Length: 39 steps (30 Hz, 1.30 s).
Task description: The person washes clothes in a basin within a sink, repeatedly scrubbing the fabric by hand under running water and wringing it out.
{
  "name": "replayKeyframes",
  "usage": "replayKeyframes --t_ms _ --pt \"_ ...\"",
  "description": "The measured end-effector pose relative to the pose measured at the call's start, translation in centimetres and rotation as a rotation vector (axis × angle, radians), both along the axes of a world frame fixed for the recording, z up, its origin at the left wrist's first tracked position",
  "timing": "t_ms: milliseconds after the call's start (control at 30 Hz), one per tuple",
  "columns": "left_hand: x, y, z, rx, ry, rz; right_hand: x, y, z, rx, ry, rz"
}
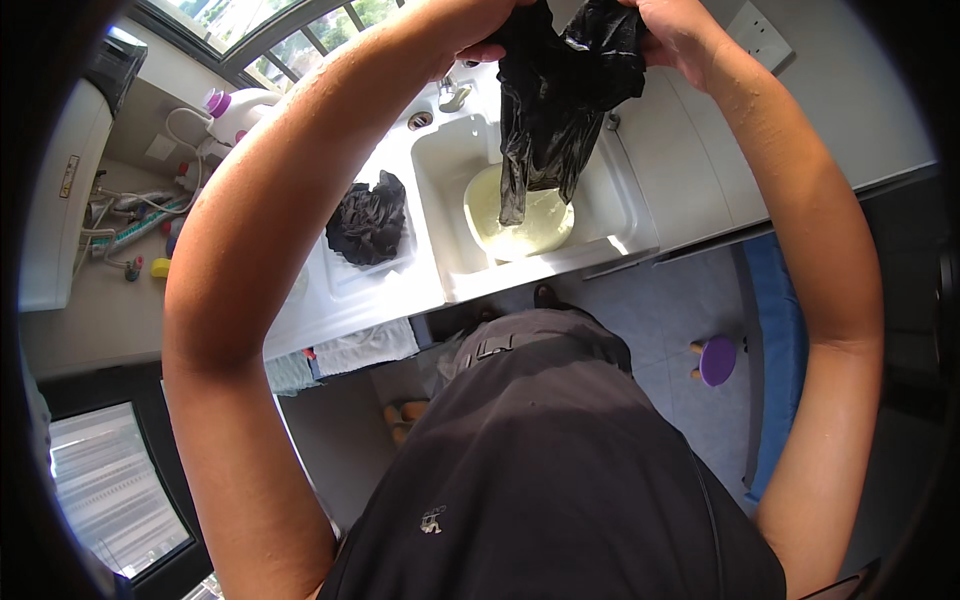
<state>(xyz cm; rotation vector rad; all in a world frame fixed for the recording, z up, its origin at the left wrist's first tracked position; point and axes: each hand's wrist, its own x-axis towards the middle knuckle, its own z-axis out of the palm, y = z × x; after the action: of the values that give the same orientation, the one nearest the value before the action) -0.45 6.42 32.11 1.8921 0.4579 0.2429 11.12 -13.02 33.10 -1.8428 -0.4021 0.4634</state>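
A wet, shiny black garment hangs spread between my raised hands, above the white sink. My left hand is closed on its upper left edge, partly cut off by the top of the picture. The upper right corner is gripped by my right hand. Below, the garment's lower ends hang in front of a pale, rounded basin that stands in the sink, holding cloudy yellowish liquid. Whether those ends touch the liquid I cannot tell. Another crumpled black cloth lies on the white drainboard to the left.
A faucet rises behind the sink. On the far left are a white bottle with a purple cap, a turquoise brush and a white appliance. A wall socket sits at upper right. A purple stool stands on the floor.
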Motion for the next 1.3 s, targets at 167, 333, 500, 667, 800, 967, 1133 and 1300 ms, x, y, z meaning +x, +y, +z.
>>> replayKeyframes --t_ms 167,333,500,667,800,967,1133,1300 --pt "1.7 -3.6 1.3 -0.072 -0.023 -0.037 -0.4 -0.7 -0.4 0.171 0.179 0.372" --pt "3.3 -2.9 1.1 0.013 -0.143 -0.080 -3.2 0.0 0.1 0.292 -0.011 0.493" --pt "0.8 -3.9 2.4 -0.054 -0.194 -0.295 -2.0 0.5 -1.5 0.235 -0.209 0.343" --pt "-1.8 -4.7 -3.3 0.077 -0.527 -0.103 -0.4 1.4 -2.6 0.244 -0.152 0.265" --pt "-5.8 -5.4 -11.5 -0.049 -0.169 -0.145 0.2 0.9 -3.2 0.229 -0.129 0.172" --pt "-3.2 -6.2 -24.6 0.413 -0.019 0.121 -0.9 1.2 -3.7 0.266 0.021 0.233" --pt "3.4 -5.3 -27.7 0.192 -0.110 0.080 -2.4 1.8 -4.8 0.423 0.039 0.203" --pt "3.7 -5.9 -28.9 -0.373 -0.119 0.156 2.0 -1.5 -11.3 0.555 0.138 -0.073"
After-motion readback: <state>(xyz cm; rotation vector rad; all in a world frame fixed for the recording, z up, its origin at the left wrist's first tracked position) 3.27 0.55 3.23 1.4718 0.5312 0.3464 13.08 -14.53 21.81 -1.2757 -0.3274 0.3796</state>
